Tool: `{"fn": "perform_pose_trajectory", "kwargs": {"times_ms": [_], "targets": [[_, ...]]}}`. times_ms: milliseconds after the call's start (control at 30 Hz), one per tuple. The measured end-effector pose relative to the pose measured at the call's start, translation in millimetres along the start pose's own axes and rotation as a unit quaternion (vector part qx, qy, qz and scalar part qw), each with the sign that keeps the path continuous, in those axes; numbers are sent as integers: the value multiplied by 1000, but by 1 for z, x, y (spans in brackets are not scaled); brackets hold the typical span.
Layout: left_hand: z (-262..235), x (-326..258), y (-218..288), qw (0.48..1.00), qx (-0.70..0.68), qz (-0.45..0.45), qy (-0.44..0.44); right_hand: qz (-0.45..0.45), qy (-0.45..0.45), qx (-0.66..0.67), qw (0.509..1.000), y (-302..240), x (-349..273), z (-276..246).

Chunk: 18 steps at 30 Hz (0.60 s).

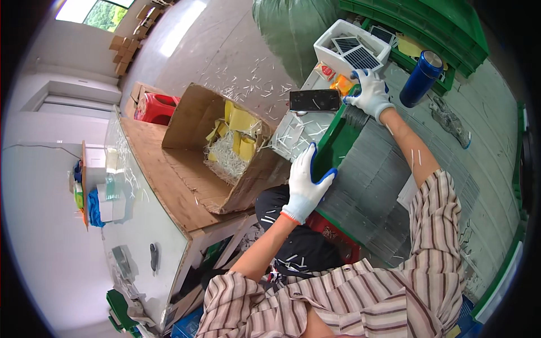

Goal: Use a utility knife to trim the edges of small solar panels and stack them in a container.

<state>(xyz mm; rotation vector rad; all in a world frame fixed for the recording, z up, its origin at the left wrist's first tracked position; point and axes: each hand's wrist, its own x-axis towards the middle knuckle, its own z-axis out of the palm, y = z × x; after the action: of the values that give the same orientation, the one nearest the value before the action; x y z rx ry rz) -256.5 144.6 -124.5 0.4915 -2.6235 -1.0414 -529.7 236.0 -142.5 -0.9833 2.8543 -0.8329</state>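
Observation:
Both my hands wear white gloves with blue palms. My left hand (pixel 305 185) is open at the near left edge of a green tray (pixel 337 147), thumb and fingers apart and nothing between them. Rows of thin grey plates (pixel 369 174) fill much of the tray, packed side by side. At the tray's far end, my right hand (pixel 369 94) reaches over the plates' far end, its fingers bent but apart. Whether its fingertips touch the plates or the rim is hidden. Just left of that hand lie a black phone (pixel 314 101) and an orange wrapper (pixel 342 84).
A white foam box (pixel 332 35) with dark striped panels stands beyond my right hand. To its right are a blue flask (pixel 421 79) and a crumpled grey glove (pixel 449 121). An open carton (pixel 189 127) holds yellow pieces and white strips. Green crates (pixel 428 25) stand far right.

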Motion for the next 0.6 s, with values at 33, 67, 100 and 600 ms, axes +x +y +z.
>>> {"fn": "perform_pose_trajectory", "kwargs": {"times_ms": [33,67,100,600], "targets": [[-7,-10,-1,1000,-3,-8,3,24,17,-20,999,-3,-3,1],[-13,-19,-2,1000,-5,-7,5,48,34,-41,997,-5,-6,1],[-20,-27,-4,1000,12,1,3,81,46,-43,995,-6,-7,2],[-105,-158,-52,999,21,-32,9,327,120,-9,937,32,2,36]]}}
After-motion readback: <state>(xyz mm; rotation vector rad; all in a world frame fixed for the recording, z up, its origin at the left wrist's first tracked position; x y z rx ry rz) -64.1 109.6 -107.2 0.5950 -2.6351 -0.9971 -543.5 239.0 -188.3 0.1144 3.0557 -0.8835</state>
